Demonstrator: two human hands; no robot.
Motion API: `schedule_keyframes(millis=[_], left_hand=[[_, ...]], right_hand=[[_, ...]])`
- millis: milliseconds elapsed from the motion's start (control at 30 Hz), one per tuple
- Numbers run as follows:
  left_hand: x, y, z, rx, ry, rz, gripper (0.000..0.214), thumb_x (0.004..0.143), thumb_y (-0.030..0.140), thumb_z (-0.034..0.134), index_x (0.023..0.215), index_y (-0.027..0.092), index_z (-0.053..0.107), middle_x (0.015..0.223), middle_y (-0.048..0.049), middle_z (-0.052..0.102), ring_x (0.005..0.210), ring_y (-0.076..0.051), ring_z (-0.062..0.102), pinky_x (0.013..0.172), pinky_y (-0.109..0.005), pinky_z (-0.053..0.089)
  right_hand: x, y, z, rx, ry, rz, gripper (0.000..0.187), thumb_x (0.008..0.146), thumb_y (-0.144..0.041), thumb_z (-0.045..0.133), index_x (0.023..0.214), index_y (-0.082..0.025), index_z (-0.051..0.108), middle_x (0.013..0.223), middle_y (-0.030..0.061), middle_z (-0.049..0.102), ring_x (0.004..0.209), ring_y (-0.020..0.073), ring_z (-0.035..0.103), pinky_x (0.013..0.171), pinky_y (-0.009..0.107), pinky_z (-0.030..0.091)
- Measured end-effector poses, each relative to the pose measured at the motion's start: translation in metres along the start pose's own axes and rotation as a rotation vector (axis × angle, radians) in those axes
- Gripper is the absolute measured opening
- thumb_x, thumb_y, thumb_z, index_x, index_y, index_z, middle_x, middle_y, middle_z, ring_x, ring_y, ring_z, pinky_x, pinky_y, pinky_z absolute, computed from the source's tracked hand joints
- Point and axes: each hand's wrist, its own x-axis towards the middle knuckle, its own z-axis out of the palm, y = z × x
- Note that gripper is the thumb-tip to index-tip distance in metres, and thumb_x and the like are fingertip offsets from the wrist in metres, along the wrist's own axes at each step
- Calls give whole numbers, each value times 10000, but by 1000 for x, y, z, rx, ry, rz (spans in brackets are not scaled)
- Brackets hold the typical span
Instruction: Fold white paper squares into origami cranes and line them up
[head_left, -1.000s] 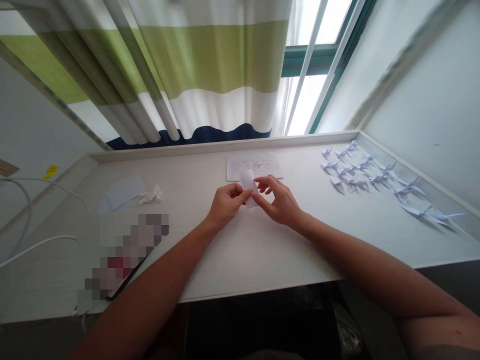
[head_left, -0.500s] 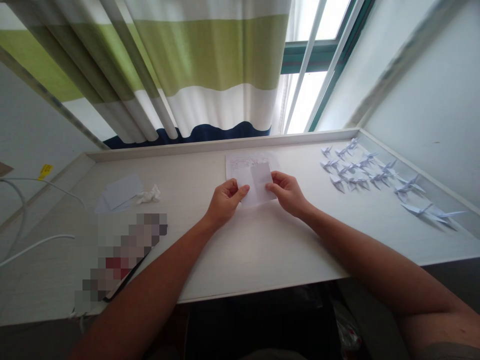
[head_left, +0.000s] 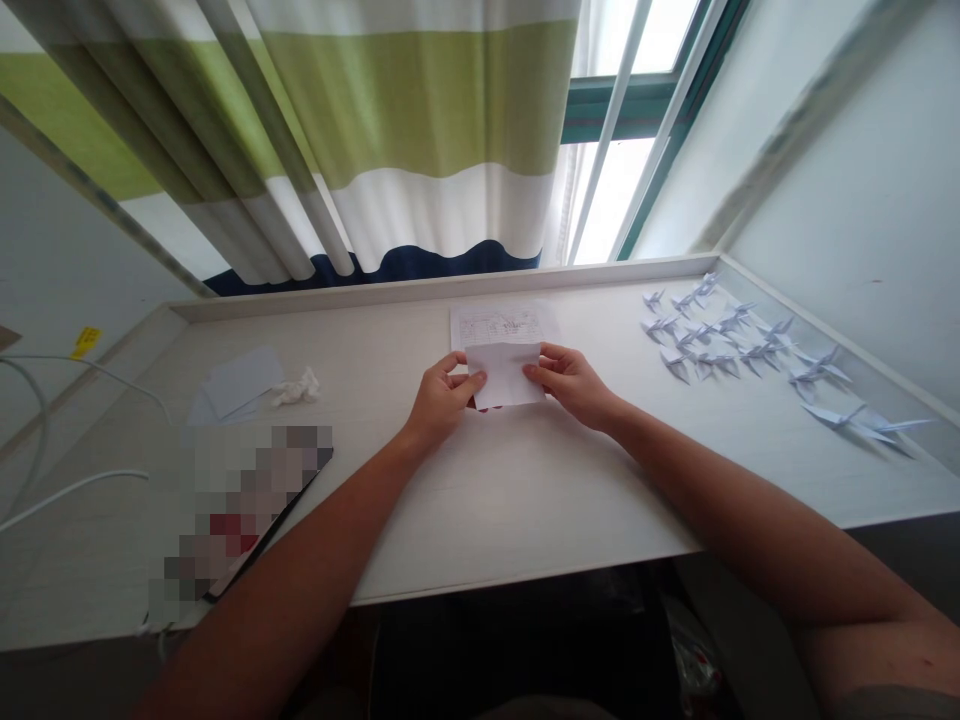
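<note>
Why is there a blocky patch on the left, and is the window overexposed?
Head view: the blocky patch is a mosaic blur hiding whatever lies there; the window is blown out to white; the wide lens bends the desk edges; the paper between left hand and right hand looks sharp.

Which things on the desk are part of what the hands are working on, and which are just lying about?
In use: small white paper, pinched at its sides by the left hand and right hand.
Lying about: printed sheet behind it; folded paper cranes at right; loose white sheets and crumpled scrap at left.
</note>
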Motion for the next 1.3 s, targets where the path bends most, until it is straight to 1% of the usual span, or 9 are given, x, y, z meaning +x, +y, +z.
schedule_keyframes(millis=[167, 267, 367, 467, 567, 667, 867, 1133, 1300], left_hand=[[0, 2, 0, 31, -26, 29, 137, 782, 263, 670, 888, 178, 684, 763, -18, 728, 673, -157, 689, 651, -279, 539], [-1, -1, 0, 142, -61, 99, 176, 756, 245, 694, 921, 183, 706, 879, -34, 755, 785, -162, 683, 723, -279, 543], [-3, -3, 2, 244, -67, 156, 236, 774, 317, 762, 965, 185, 720, 943, -50, 757, 856, -191, 693, 723, -279, 532], [-5, -7, 4, 313, -24, 136, 306, 812, 453, 777, 901, 162, 759, 822, -45, 730, 723, -184, 651, 631, -281, 486], [-3, -10, 6, 258, 76, 68, 399, 793, 540, 792, 751, 145, 758, 641, -16, 641, 573, -134, 523, 552, -269, 398], [0, -10, 6, 155, 122, 3, 445, 735, 574, 840, 688, 141, 751, 591, -7, 602, 533, -103, 436, 515, -257, 344], [1, -3, 1, 91, 71, 72, 397, 701, 475, 900, 922, 154, 828, 831, -49, 754, 679, -137, 590, 564, -240, 465], [2, 0, -6, 86, -57, 105, 406, 751, 461, 907, 988, 148, 807, 738, -43, 755, 619, -150, 667, 548, -254, 497], [4, 1, -9, 56, 3, 139, 401, 725, 449, 918, 974, 153, 809, 782, -51, 773, 643, -164, 691, 570, -280, 542]], right_hand=[[2, -1, -4, -8, 45, 18, 167, 772, -345, 829, 852, -204, 787, 848, 8, 740, 761, 141, 666, 686, 272, 527], [0, -2, -4, -53, 37, -8, 191, 800, -361, 824, 896, -199, 787, 792, 1, 735, 692, 124, 633, 637, 259, 483], [-1, -3, -1, -84, 2, -54, 279, 792, -392, 861, 965, -191, 775, 855, 18, 770, 741, 143, 669, 681, 273, 515], [-1, -2, 1, -62, 8, -70, 422, 756, -442, 909, 1050, -204, 721, 907, 30, 791, 797, 184, 717, 722, 313, 566], [0, -2, 1, -24, 92, -77, 526, 728, -495, 931, 1098, -227, 670, 863, 17, 792, 790, 202, 734, 717, 332, 592], [-1, -3, 2, -69, 93, -48, 501, 702, -504, 944, 1030, -203, 713, 886, 30, 791, 813, 201, 730, 732, 333, 605], [-3, -4, 3, -169, 42, -27, 344, 723, -453, 920, 866, -169, 790, 843, 42, 777, 783, 185, 705, 715, 312, 589], [1, -1, -5, 48, -11, 33, 414, 719, -476, 934, 925, -145, 796, 873, 80, 796, 823, 214, 751, 769, 368, 662], [3, -1, -8, 113, -1, 118, 337, 739, -374, 914, 971, -176, 770, 897, 62, 800, 775, 209, 776, 742, 383, 698]])
